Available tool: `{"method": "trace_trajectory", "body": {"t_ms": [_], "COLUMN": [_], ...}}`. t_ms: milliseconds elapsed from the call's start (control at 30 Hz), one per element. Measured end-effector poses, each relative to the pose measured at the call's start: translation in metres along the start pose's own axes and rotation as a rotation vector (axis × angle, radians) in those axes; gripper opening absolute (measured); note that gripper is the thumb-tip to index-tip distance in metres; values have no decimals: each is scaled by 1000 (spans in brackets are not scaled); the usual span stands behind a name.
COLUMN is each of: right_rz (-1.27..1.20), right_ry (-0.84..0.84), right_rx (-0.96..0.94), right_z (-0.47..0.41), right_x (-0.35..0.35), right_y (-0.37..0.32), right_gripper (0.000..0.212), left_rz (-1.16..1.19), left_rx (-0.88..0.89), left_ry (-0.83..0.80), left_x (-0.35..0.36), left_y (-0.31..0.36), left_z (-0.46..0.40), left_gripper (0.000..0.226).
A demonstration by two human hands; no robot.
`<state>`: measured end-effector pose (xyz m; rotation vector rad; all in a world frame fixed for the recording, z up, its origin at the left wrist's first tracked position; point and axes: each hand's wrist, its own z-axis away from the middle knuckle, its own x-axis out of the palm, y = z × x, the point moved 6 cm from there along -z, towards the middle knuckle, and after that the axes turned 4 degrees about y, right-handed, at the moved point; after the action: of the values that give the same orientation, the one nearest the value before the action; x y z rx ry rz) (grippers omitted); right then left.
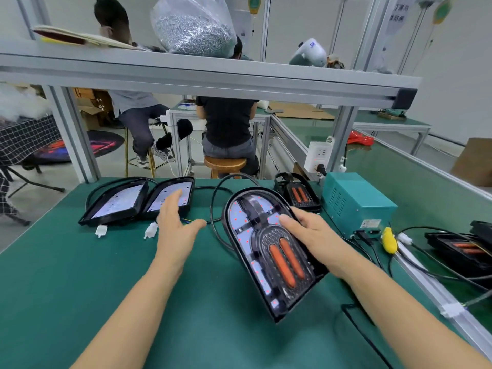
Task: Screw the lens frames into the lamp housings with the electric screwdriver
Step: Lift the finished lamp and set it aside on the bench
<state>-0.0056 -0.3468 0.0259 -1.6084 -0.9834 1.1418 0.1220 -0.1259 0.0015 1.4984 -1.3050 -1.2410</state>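
A black arch-shaped lamp housing (247,222) lies tilted on the green mat at centre. Inside it sits a lens frame (282,257) with two orange bars. My right hand (308,233) grips the housing's right edge, thumb on top near the frame. My left hand (177,222) hovers with its fingers spread, holding nothing, just in front of two more housings (127,203) that lie at the back left with their white boards up. No electric screwdriver shows in the view.
A teal power box (354,203) stands at the right, with a lens frame (298,194) behind the housing and more frames (460,247) at far right. Black cables and white connectors (150,230) lie on the mat. A bag of screws (194,27) rests on the shelf above.
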Motion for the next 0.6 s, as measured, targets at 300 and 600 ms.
{"method": "trace_trajectory", "body": {"t_ms": [300, 600], "right_rz": [-40, -9], "right_ry": [-72, 375], "right_rx": [-5, 55], "right_z": [0, -11], "right_x": [-11, -12], "right_y": [-25, -6], "right_gripper": [24, 35], "left_rz": [225, 748], "left_rx": [-198, -359], "left_ry": [-209, -105], "left_x": [29, 43], "left_y": [-13, -8], "left_z": [-34, 12], "left_gripper": [49, 23]}}
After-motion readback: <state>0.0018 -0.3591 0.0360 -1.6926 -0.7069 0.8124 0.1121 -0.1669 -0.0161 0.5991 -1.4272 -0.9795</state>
